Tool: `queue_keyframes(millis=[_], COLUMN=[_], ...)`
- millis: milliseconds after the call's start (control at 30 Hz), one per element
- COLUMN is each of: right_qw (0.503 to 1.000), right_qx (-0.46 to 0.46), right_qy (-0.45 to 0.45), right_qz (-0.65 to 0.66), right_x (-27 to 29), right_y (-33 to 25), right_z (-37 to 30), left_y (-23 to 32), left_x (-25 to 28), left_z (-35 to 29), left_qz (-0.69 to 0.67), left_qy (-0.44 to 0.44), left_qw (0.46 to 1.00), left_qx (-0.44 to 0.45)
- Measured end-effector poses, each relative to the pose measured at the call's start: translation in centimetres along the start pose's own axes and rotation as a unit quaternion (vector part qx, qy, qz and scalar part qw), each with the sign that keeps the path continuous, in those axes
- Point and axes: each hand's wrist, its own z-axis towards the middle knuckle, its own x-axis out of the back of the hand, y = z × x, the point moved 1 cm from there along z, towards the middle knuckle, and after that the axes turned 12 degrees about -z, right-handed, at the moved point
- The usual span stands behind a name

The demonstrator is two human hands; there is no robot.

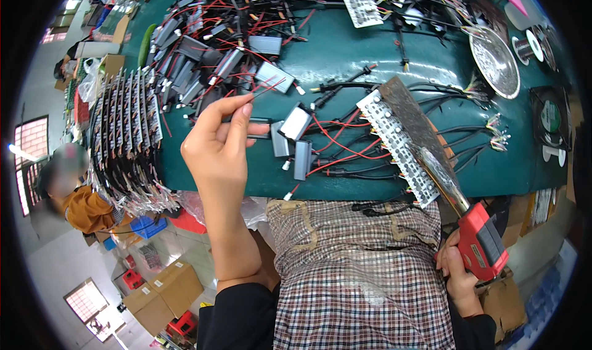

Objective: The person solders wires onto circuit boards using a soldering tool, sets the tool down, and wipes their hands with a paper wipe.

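Note:
My left hand [219, 143] is raised over the near left of the table, thumb and forefinger pinching thin red and black wires [269, 89]. Below and right of it lie small grey metal boxes [296, 121] with red and black leads. My right hand [459, 275] is wrapped round the handle of a red soldering gun [482, 242], low at the right. Its metal barrel [453, 193] points up and left, over a dark flat bar [412, 113]. Along the bar's left side lies a white circuit board strip [394, 142], with red and black wires at its left edge.
Many grey boxes with tangled wires [197, 48] cover the far left. Populated boards with cables [126, 122] stand at the left edge. At right are a round metal dish [495, 60], a solder spool [527, 47] and a small fan [550, 117]. Another person [89, 208] sits at far left.

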Motion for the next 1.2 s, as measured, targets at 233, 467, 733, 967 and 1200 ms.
queue_keyframes(millis=[233,467,733,967,1200], right_qw=[0.999,0.998,0.996,0.994,0.987], right_qx=[-0.001,0.030,-0.015,-0.010,0.013], right_qy=[0.013,0.017,-0.001,-0.003,-0.023], right_qz=[-0.038,-0.061,-0.085,-0.111,-0.157], right_x=[-0.1,0.5,1.8,1.9,2.4], right_y=[-0.4,0.7,1.6,1.3,1.6], right_z=[0.2,-0.3,-1.2,-1.3,-1.1], left_y=[2.2,2.3,1.3,0.4,0.2], left_x=[-4.3,-7.6,-9.4,-10.1,-10.3], left_z=[-4.6,-7.1,-7.4,-7.7,-7.9], left_qz=[0.051,0.060,0.094,0.095,0.080], left_qy=[-0.110,-0.250,-0.228,-0.215,-0.217], left_qw=[0.992,0.962,0.962,0.959,0.961], left_qx=[-0.040,-0.096,-0.122,-0.157,-0.152])
